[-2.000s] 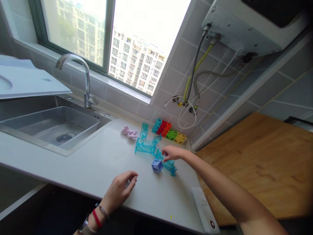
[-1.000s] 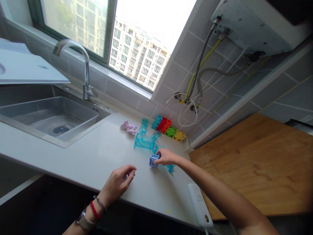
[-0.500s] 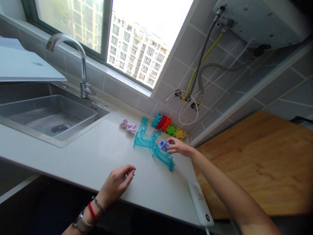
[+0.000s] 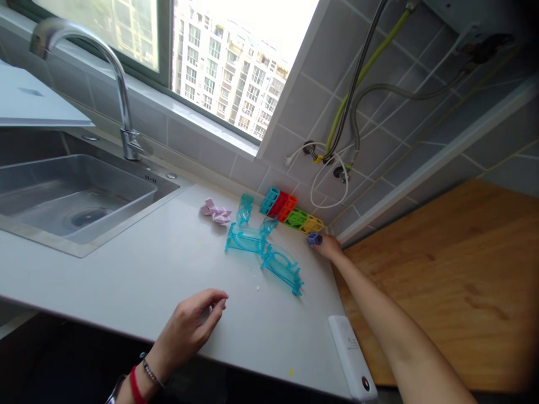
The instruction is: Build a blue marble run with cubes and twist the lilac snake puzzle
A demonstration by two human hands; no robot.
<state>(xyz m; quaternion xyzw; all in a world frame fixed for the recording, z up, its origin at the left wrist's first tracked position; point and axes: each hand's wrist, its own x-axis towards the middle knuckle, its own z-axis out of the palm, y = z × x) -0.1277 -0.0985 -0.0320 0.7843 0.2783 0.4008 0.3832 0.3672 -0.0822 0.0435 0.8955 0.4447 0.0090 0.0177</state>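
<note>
My right hand [image 4: 329,247] holds a small purple-blue hollow block [image 4: 314,239] by its right side, at the back right corner of the counter. The block is beside the yellow end of a row of hollow blocks in blue [image 4: 269,201], red [image 4: 281,205], orange [image 4: 288,209], green [image 4: 296,218] and yellow [image 4: 313,224]. My left hand [image 4: 196,320] is by the counter's front edge, fingers curled and thumb tip against them, with nothing visible inside. Between the hands lie clear turquoise plastic pieces [image 4: 246,238], including a curved one [image 4: 281,269].
Pale pink folded pieces [image 4: 216,212] lie left of the turquoise ones. A steel sink [image 4: 80,247] with a tap [image 4: 122,106] takes up the left. A white power strip [image 4: 351,356] lies along the right edge, beside a wooden panel [image 4: 446,280]. Hoses [image 4: 370,62] hang on the tiled wall.
My right hand has carried the purple-blue block from above the turquoise pieces to the back right, beside the yellow block. My left hand keeps its curled pose. The view has shifted slightly.
</note>
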